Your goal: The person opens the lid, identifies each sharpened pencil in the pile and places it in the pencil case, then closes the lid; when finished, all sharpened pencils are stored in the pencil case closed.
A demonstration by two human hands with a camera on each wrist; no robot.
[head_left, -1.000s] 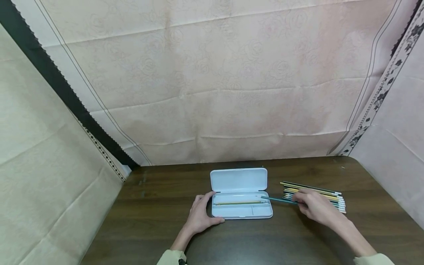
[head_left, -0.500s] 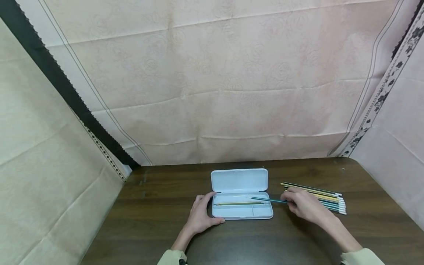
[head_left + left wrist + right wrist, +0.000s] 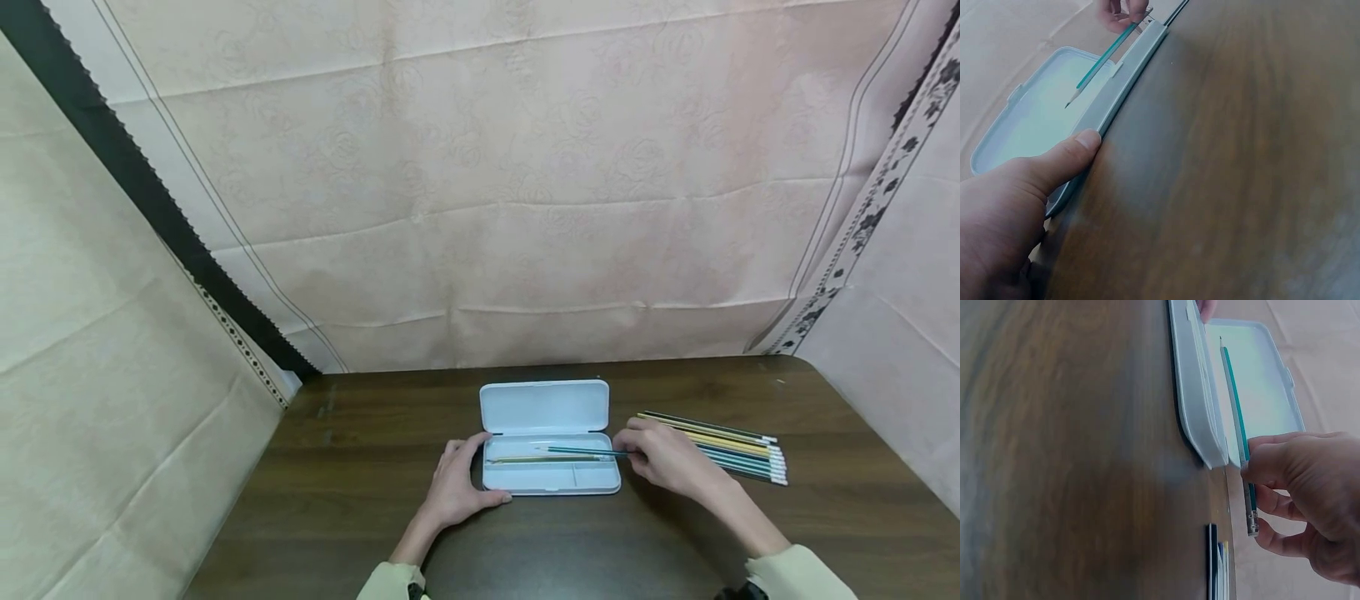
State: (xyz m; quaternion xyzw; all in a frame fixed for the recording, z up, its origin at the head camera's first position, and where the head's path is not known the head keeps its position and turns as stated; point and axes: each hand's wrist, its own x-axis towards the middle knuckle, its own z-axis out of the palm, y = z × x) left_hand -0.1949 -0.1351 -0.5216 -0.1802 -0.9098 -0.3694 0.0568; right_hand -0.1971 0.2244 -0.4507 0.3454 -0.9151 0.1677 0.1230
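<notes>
Pale patterned cloth (image 3: 480, 183) hangs behind a dark wood-grain table (image 3: 570, 550), where a light blue pencil case (image 3: 525, 483) lies with its lid (image 3: 543, 408) tipped back toward 12 o'clock. From the 3 o'clock side, the right hand (image 3: 671, 467) pinches a teal pencil (image 3: 577, 451), thumb and fingers closed on its rear part; the right wrist view shows the ferrule end poking out behind the grip. The pencil's long axis runs almost straight from 3 to 9 o'clock, sharpened tip toward 9, nearly parallel to the tray's long side and to a yellowish pencil (image 3: 540, 459) lying inside. In the head view the held pencil sits just on the 12 o'clock side of that one. Both wrist views show its front part raised above the case's rim, not resting in it; how high, I cannot tell.

At the case's 9 o'clock end, the left hand (image 3: 457, 492) holds in a wide C, thumb against the front wall, a fingertip by the 11 o'clock corner. More pencils (image 3: 738, 450) lie together on the table toward 3 o'clock, white ends pointing to 4.
</notes>
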